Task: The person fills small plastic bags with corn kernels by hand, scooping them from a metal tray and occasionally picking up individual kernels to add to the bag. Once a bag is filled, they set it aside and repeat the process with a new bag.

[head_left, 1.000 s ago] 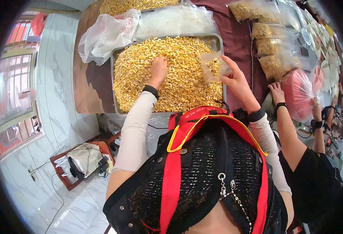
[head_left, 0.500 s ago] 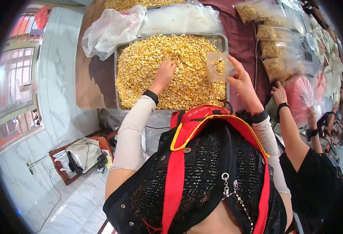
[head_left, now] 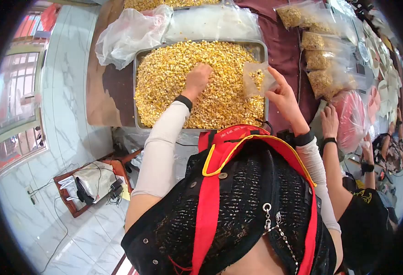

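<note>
You're grasping the small clear bag (head_left: 255, 80) in your right hand (head_left: 281, 94), best held steady above the tray (head_left: 260, 49), while your left hand (head_left: 199, 79) is touching yellow kernels (head_left: 164, 87), its closure unclear.

Left hand (head_left: 198, 81) on heaped yellow kernels (head_left: 164, 85) in tray (head_left: 259, 48); right hand (head_left: 286, 98) holding small clear bag (head_left: 252, 82).

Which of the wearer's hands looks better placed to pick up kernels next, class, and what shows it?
Probably the left hand: it is down at the heaped kernels, while the right hand is occupied holding the small clear bag.
</note>
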`<state>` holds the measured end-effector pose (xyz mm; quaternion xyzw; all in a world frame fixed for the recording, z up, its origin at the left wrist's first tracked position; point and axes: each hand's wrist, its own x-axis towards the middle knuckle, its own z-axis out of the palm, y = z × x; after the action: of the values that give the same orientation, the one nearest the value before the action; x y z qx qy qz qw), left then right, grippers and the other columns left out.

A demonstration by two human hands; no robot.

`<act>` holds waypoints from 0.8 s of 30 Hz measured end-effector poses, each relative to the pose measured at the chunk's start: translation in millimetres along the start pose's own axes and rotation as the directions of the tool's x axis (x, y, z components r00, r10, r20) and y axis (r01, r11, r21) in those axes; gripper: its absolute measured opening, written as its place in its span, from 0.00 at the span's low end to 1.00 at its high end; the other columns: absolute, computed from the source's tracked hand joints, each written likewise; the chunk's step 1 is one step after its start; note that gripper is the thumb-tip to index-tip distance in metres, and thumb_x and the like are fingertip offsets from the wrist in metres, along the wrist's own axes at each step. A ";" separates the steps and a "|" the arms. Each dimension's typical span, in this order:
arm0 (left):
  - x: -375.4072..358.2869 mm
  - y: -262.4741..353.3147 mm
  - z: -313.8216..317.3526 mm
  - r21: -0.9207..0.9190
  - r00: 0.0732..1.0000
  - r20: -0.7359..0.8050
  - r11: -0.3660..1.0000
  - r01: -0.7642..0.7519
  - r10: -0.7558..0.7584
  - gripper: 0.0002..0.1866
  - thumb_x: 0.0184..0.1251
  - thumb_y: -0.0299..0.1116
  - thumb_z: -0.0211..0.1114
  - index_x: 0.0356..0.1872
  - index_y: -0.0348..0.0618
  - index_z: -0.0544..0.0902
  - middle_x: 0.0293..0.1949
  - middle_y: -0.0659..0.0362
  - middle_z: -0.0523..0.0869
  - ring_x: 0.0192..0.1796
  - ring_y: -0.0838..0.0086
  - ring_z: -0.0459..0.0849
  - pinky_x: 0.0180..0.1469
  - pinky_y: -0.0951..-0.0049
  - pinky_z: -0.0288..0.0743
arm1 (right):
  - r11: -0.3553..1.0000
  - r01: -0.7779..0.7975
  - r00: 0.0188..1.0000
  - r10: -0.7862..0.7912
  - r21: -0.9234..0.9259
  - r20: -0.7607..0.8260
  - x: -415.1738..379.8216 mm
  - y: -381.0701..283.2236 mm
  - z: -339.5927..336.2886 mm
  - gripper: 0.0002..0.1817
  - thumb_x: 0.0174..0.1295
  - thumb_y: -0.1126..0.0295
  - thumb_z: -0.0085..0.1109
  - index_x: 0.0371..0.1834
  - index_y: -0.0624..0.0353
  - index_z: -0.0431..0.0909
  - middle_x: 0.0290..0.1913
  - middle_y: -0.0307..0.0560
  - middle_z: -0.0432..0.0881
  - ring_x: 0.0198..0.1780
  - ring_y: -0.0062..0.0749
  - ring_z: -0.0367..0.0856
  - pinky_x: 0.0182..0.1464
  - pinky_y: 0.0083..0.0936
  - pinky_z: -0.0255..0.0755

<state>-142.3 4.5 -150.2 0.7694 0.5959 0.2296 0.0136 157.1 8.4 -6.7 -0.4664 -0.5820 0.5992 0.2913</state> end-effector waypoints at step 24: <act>95.4 140.5 -104.3 -0.473 0.759 0.608 -0.874 0.111 -0.233 0.15 0.68 0.46 0.52 0.26 0.48 0.72 0.21 0.65 0.70 0.27 0.76 0.69 0.31 0.75 0.67 | 0.980 0.158 0.987 -0.158 -0.123 0.009 6.5 7.0 7.5 0.38 0.47 0.86 0.50 0.67 0.57 0.57 0.62 0.37 0.61 0.39 0.13 0.69 0.39 0.13 0.67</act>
<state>-35.2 25.5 16.6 -0.0347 0.2070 0.6172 0.7583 149.1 10.0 -15.7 -0.4359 -0.6532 0.5368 0.3086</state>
